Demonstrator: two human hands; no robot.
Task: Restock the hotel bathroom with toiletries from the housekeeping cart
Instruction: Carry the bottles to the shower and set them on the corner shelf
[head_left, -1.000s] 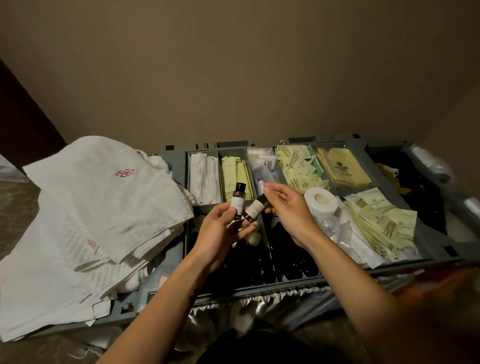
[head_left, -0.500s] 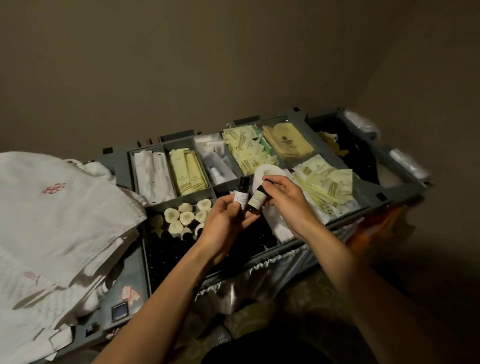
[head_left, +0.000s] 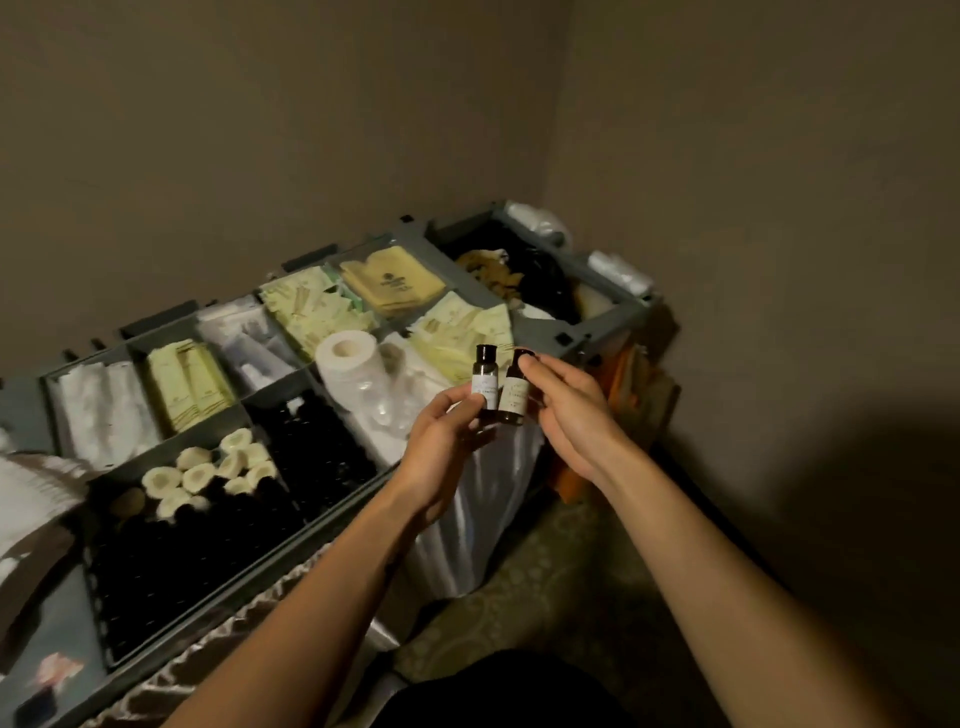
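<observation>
Holding two small dark bottles up over the near right corner of the housekeeping cart (head_left: 540, 332), the person has one in each hand. The left hand (head_left: 441, 447) pinches the left bottle (head_left: 484, 379) low on its white label, thumb and fingers closed on it, and the bottle stands upright. The right hand (head_left: 571, 415) has the right bottle (head_left: 514, 395), which tilts a little. Its forefinger lies by the cap and its thumb is hidden behind the glass, so the grip looks like a pinch rather than a full wrap. The bottles are side by side, just beside each other, in the air above the cart's edge.

Below and behind them the cart tray is crowded. A toilet roll (head_left: 345, 358) stands on end just left of the hands, with clear plastic-wrapped items (head_left: 395, 395) heaped against it. Pale green packets (head_left: 462, 332) lie directly behind the bottles. Farther back sit mustard cloth pouches (head_left: 395, 280) and a pile of yellow sachets (head_left: 306, 306). To the left are slim yellow-green boxes (head_left: 187, 384) and white wrapped packets (head_left: 104, 405), each in its own compartment. The near compartments hold rows of dark bottles (head_left: 317, 452), some topped by round cream caps (head_left: 208, 473). White towels (head_left: 26, 499) show, blurred, at the left edge. A white bag (head_left: 483, 519) hangs from the cart's front under the left wrist, and something orange (head_left: 628, 384) hangs at the cart's right end. Patterned carpet (head_left: 519, 613) lies below the forearms.
</observation>
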